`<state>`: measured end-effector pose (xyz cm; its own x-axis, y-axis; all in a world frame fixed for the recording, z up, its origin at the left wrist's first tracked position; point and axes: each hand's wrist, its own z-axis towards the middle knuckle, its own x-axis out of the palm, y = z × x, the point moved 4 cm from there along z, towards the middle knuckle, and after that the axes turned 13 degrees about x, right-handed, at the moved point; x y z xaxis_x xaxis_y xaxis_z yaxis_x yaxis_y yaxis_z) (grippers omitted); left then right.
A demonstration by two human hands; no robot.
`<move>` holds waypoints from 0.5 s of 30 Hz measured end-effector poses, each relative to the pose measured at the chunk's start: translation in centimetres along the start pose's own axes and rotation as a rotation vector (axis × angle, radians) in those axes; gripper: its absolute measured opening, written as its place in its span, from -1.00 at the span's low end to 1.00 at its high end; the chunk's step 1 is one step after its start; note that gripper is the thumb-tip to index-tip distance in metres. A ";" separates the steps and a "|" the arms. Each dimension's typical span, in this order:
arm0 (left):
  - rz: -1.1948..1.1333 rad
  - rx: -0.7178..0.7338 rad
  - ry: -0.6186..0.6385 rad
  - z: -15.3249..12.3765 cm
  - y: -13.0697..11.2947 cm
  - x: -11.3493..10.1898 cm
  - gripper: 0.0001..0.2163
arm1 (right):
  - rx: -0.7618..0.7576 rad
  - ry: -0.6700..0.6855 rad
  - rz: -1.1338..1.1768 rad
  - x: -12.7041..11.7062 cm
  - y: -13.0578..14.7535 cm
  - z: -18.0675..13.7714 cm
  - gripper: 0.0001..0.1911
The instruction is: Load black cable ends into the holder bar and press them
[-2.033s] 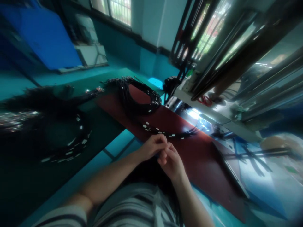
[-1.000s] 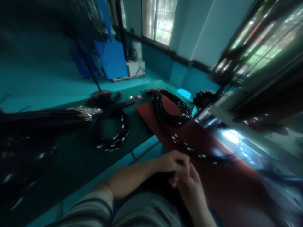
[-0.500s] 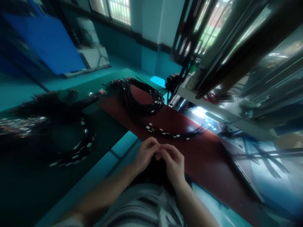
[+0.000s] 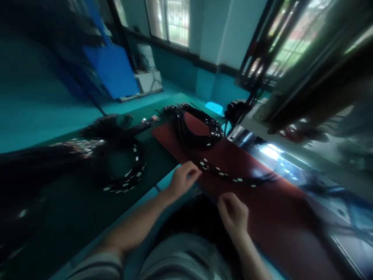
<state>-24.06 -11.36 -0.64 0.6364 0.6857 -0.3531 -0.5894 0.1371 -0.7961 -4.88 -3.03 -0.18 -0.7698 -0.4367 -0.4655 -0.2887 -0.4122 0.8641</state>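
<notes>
since half a second ago the hands have parted. right hand point(image 4: 234, 213), low centre, is curled, its grip narrow; whether it pinches anything i cannot tell through the blur. left hand point(image 4: 183, 179), up-left of it and nearer the tagged black cable strand point(image 4: 230, 177), has fingers curled beside that strand's near end. the strand's long axis runs rightward along the red surface point(image 4: 262, 210). beyond lie cable coils point(image 4: 198, 130). no writing is readable.
</notes>
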 end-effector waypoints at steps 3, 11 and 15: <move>0.434 -0.123 -0.094 3.5 5.4 -9.2 -0.70 | -0.051 -0.119 -0.116 -2.6 -2.0 -0.1 -0.95; 0.972 -0.993 -0.075 4.0 18.1 -25.6 -0.19 | -0.011 -0.185 -0.203 -5.3 -3.9 0.3 -0.85; 0.962 -0.998 -0.073 4.5 19.8 -26.1 -0.26 | 0.003 -0.129 -0.203 -4.8 -3.8 0.7 -0.81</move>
<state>-54.60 -23.30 -4.94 0.1422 0.2581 -0.9556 -0.1559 -0.9475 -0.2792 -0.46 1.18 -1.09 -0.7620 -0.2389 -0.6019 -0.4468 -0.4788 0.7557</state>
